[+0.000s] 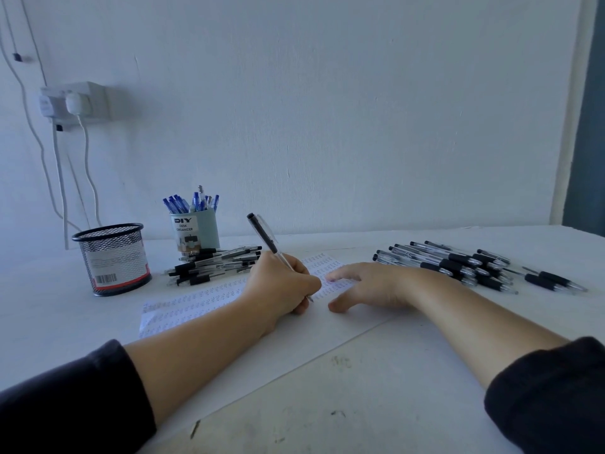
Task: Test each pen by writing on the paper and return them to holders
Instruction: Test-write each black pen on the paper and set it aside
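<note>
Near the centre of the frame the left hand (281, 283) gripped a black-capped pen (271, 245), its fingers curled tight round the clear barrel and the tip touching the paper (203, 299) just below the knuckles. The pen leaned up and to the left, cap end highest. The right hand (370, 286) lay flat on the sheet just right of centre, fingers straight and spread apart, holding nothing (the fingertips rested on the written rows). The paper stretched diagonally from centre left toward the lower middle, covered in lines of small marks.

Behind the left hand a pile of black pens (216, 265) lay on the white table (393, 404), just in front of a pale green desk organizer (196, 232) filled with blue pens (193, 203). To its left stood a black mesh holder (113, 257); whether it held anything could not be told. At centre right a second heap of black pens (465, 265) lay well apart from the hands. In the upper left a wall socket (77, 101) carried a white plug.
</note>
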